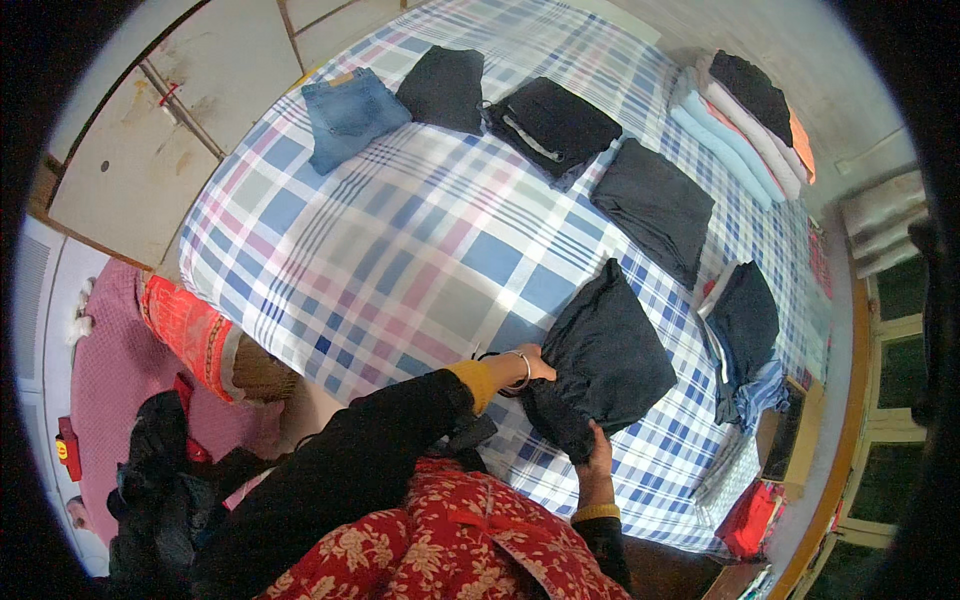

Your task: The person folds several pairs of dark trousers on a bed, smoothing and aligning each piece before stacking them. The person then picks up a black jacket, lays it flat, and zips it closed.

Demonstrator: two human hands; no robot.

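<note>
A dark, partly folded garment [619, 349] lies before me on a plaid bedsheet [390, 247]. At its left edge my left hand [534, 363], with bangles at the wrist, grips the cloth. My right hand [598, 456] pinches the lower edge, nearest my body. Part of the fabric bunches between the two hands. Just beyond it rests a folded black garment [656, 206]. Whether the cloth in my hands is trousers, I cannot tell.
Folded blue denim jeans [349, 112], a black garment [442, 86] and black drawstring bottoms [559, 124] line the far side. Stacked folded clothes [739, 135] sit at the far right. A dark clothes pile [739, 322] and red cloth [750, 517] are at the right edge.
</note>
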